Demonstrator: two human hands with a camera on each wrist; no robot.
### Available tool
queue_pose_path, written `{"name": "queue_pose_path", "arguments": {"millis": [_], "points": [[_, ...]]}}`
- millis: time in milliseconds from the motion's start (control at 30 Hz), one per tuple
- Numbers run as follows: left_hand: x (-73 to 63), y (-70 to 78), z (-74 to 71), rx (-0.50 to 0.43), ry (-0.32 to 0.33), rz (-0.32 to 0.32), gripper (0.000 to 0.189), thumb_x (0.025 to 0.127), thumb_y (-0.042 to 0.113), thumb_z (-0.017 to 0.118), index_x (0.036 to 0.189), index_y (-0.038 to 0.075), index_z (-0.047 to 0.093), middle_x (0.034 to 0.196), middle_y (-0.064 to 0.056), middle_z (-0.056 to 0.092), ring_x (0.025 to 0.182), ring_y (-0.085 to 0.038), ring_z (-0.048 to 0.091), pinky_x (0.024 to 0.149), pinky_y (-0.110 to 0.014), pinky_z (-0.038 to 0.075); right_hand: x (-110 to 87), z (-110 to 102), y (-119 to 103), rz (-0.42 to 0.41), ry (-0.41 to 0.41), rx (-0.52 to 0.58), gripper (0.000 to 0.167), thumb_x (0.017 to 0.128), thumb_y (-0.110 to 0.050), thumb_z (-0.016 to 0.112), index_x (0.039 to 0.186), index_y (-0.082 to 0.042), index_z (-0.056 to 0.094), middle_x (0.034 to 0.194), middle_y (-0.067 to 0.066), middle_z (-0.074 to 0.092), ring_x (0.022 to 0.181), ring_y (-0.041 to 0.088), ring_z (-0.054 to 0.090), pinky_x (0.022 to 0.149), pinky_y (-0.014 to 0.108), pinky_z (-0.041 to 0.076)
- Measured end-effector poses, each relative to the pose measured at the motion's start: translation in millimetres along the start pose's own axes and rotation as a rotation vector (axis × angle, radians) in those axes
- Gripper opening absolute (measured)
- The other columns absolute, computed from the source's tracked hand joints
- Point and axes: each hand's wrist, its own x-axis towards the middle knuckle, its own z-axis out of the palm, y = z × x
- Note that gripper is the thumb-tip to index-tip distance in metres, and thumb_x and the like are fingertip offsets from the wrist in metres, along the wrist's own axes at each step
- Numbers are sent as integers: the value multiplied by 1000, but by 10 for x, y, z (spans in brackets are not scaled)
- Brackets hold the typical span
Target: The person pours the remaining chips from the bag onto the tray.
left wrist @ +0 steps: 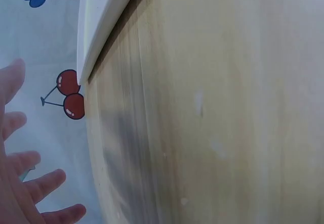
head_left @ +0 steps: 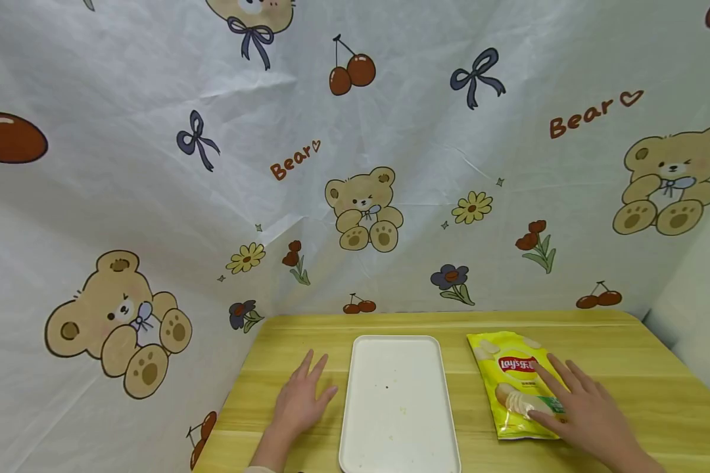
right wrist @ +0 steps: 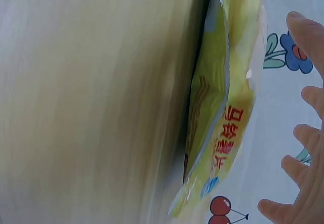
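A yellow Lay's potato chip bag (head_left: 517,374) lies on the wooden table, right of a white tray (head_left: 398,401). Over the bag's right side hovers my right hand (head_left: 591,414), fingers spread; the right wrist view shows a gap between those fingers (right wrist: 309,102) and the bag (right wrist: 225,112). To the left of the tray is my left hand (head_left: 300,401), its fingers extended and spread, holding nothing. In the left wrist view that hand (left wrist: 25,168) is raised off the table, with the tray's corner (left wrist: 98,36) nearby.
The light wooden table (head_left: 627,368) carries the tray in its middle, with a few small specks on the tray's surface. A white cloth (head_left: 414,131) printed with bears, bows, cherries and flowers hangs behind the table and along its left side.
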Motion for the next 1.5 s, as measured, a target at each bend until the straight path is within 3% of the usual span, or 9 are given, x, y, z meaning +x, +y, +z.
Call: {"name": "queue_pose_path", "arguments": {"millis": [500, 1000, 1233, 1367, 1500], "points": [[-4, 47, 28, -145, -69, -41, 66, 96, 49, 61, 154, 26, 40, 161, -13, 33, 136, -44, 47, 89, -66, 52, 69, 42, -210, 4, -47, 7, 92, 79, -71, 68, 150, -17, 45, 153, 16, 42, 135, 47, 40, 97, 74, 39], [-7, 75, 84, -208, -110, -51, 64, 97, 45, 60, 155, 26, 38, 159, -14, 37, 133, -41, 51, 94, -67, 48, 87, 75, -396, 6, -57, 30, 89, 76, -75, 67, 148, -26, 47, 153, 16, 43, 135, 44, 42, 90, 81, 39], [6, 128, 116, -237, -125, -61, 64, 97, 48, 59, 154, 27, 39, 158, -11, 39, 135, -38, 51, 96, -67, 47, 104, 104, -449, 23, -86, 41, 90, 74, -77, 66, 145, -24, 51, 153, 14, 43, 135, 47, 41, 89, 82, 38], [16, 154, 135, -240, -122, -53, 64, 97, 50, 58, 153, 25, 41, 156, -10, 42, 129, -34, 57, 95, -64, 49, 101, 146, -463, 23, -91, 43, 93, 73, -78, 66, 147, -24, 49, 152, 14, 43, 134, 49, 41, 87, 83, 38], [42, 176, 153, -257, -119, -52, 61, 98, 51, 57, 152, 26, 43, 153, -6, 46, 111, -24, 65, 87, -53, 54, 92, 184, -483, 11, -70, 49, 94, 73, -77, 68, 148, -25, 47, 153, 13, 43, 133, 49, 43, 87, 83, 39]]}}
